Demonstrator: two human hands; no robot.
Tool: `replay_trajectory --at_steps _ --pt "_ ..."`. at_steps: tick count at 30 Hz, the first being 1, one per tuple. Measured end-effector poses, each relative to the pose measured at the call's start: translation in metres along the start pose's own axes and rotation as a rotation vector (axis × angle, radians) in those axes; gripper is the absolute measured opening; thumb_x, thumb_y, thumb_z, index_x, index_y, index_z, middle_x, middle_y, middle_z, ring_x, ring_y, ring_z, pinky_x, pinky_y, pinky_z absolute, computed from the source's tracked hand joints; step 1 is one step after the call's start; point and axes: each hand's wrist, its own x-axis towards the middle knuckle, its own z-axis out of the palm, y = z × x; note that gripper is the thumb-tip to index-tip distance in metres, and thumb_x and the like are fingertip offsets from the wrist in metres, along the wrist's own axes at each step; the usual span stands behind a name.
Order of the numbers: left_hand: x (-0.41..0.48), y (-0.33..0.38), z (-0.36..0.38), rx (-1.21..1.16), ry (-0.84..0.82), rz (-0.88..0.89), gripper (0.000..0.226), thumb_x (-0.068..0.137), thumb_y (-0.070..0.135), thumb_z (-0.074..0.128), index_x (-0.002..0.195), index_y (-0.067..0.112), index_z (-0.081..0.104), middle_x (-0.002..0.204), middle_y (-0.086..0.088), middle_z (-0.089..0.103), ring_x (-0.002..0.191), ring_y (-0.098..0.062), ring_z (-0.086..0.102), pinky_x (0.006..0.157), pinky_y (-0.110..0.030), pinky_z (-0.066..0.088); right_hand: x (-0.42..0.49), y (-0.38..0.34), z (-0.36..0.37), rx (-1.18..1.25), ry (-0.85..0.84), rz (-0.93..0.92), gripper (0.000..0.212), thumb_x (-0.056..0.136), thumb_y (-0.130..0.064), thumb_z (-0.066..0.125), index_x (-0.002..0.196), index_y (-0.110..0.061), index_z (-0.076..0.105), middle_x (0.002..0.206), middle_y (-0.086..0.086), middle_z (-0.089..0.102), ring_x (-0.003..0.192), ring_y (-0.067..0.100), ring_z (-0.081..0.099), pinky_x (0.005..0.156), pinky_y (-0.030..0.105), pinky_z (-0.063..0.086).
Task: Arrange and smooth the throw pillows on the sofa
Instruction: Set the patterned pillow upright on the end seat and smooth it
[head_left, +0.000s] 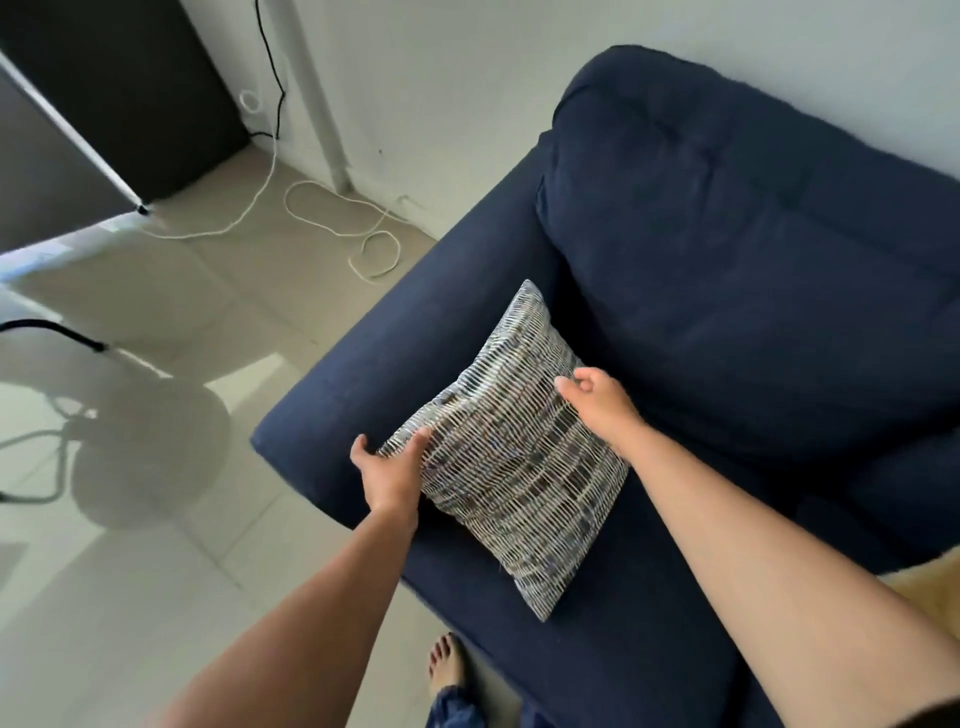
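A square throw pillow (511, 457) with a woven white, grey and brown stripe pattern leans against the left armrest of the dark blue sofa (753, 291). My left hand (389, 467) grips the pillow's left corner, thumb over the armrest side. Over the pillow's upper right edge my right hand (597, 397) rests with fingers curled, touching the fabric; whether it grips is unclear. A bit of yellowish fluffy fabric (930, 592) shows at the right edge of the seat, mostly cut off.
The sofa backs onto a white wall. White cable (332, 223) loops on the tiled floor left of the sofa, beside a white pole (317, 98) and a dark cabinet (124, 93). A fan's shadow lies on the floor. My bare foot (447, 665) stands by the sofa front.
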Motion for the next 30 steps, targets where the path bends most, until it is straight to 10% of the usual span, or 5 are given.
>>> replay_trajectory --at_steps 13,17,20,30 --pt "0.032 -0.018 0.034 -0.084 0.059 0.010 0.048 0.081 0.028 0.082 0.114 0.032 0.047 0.108 0.001 0.061 0.097 -0.021 0.065 0.089 -0.049 0.057 0.136 -0.038 0.022 0.123 -0.022 0.034 0.101 0.089 -0.042 0.070 0.159 -0.027 0.000 0.162 0.001 0.028 0.144 0.025 0.035 0.113 0.038 0.029" --pt "0.032 -0.012 0.041 -0.126 0.114 0.041 0.036 0.085 0.022 0.077 0.110 0.034 0.053 0.103 0.006 0.064 0.095 -0.015 0.066 0.091 -0.045 0.056 0.144 -0.031 0.021 0.150 -0.062 0.026 0.049 0.082 -0.032 0.079 0.125 -0.020 0.059 0.129 0.003 0.065 0.104 0.015 0.065 0.079 0.026 0.052" --pt "0.031 0.007 0.045 -0.155 0.093 0.080 0.031 0.088 0.016 0.074 0.111 0.033 0.059 0.109 0.001 0.068 0.096 -0.017 0.068 0.092 -0.046 0.057 0.137 -0.026 -0.001 0.211 -0.067 -0.031 0.011 0.082 -0.025 0.079 0.084 -0.026 0.068 0.087 -0.011 0.073 0.081 0.005 0.069 0.053 0.014 0.048" --pt "-0.005 0.116 0.126 -0.095 -0.238 0.388 0.031 0.089 0.008 0.073 0.111 0.029 0.067 0.112 0.000 0.071 0.093 -0.015 0.073 0.082 -0.035 0.061 0.061 0.018 -0.133 0.543 0.428 -0.099 0.006 0.086 -0.022 0.074 0.082 -0.027 0.071 0.083 -0.009 0.077 0.079 0.008 0.074 0.071 0.029 0.058"
